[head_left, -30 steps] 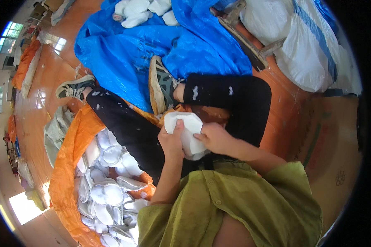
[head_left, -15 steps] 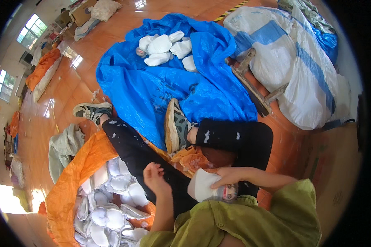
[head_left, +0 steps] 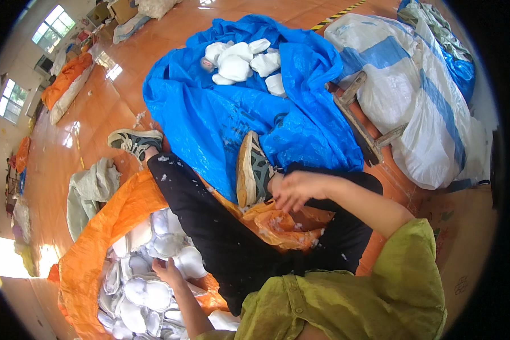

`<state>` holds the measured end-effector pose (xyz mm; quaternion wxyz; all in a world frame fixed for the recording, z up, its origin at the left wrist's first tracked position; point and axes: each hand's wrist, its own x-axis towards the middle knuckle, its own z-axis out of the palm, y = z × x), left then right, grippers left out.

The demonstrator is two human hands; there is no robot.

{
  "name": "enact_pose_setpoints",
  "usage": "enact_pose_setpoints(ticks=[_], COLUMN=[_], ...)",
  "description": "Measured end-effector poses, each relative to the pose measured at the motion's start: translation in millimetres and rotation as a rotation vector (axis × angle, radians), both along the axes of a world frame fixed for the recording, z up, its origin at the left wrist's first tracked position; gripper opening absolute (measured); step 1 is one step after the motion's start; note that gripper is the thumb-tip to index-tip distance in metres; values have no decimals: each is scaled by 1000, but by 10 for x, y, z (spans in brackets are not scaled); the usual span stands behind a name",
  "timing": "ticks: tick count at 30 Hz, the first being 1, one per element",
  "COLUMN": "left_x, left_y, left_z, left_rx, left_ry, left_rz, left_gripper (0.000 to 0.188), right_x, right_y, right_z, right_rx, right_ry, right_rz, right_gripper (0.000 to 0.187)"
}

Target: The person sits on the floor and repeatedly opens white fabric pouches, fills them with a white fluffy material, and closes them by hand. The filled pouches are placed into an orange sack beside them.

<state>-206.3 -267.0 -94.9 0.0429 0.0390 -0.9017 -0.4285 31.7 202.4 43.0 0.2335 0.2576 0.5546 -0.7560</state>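
Head view, from my left side to my right: far at the left lies a grey-green cloth [head_left: 88,190] on the orange floor [head_left: 96,113], and next to it the orange sack [head_left: 105,226] is open, with its mouth toward me. Inside it is a heap of white foam cups [head_left: 144,283], shallow round pieces that lie one over the other with no common long direction. My left hand [head_left: 167,271] is low in the sack, the fingers bent down on the top of the heap; I cannot tell if it already grips one cup or only touches it. This hand is clearly the nearer one to the cups, which lie just under it and a little to its left.

My legs in black trousers [head_left: 221,226] cross the middle, with one shoe [head_left: 133,141] far out and the other shoe [head_left: 252,170] turned on its side. My right hand [head_left: 297,190] is in the air above my knee, the fingers loosely spread and holding nothing, well apart from the sack. Beyond it the blue tarp [head_left: 221,113] carries a small pile of white pieces [head_left: 241,65], farther from both hands. At the right a big white and blue bag [head_left: 419,96] leans by a wooden frame [head_left: 362,124].
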Motion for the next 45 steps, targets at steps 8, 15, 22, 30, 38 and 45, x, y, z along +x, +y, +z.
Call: enact_pose_setpoints(ticks=[8, 15, 22, 30, 38, 45], left_x=[-24, -242, -56, 497, 910, 1577], left_y=[522, 337, 208, -53, 1208, 2351], left_z=[-530, -513, 184, 1165, 1527, 1256], left_rx=[-672, -652, -242, -630, 551, 874], left_ry=[-337, -222, 203, 856, 293, -300], left_rz=[180, 157, 113, 117, -283, -571], left_gripper=[98, 71, 26, 24, 18, 28], right_x=[353, 339, 263, 240, 337, 545], right_y=[-9, -62, -240, -321, -460, -636], right_z=[38, 13, -91, -244, -255, -228], right_rx=[265, 274, 228, 224, 217, 96], right_ry=[-33, -51, -5, 22, 169, 413], right_rz=[73, -22, -36, -45, -30, -280], right_gripper=[34, 29, 27, 26, 31, 72])
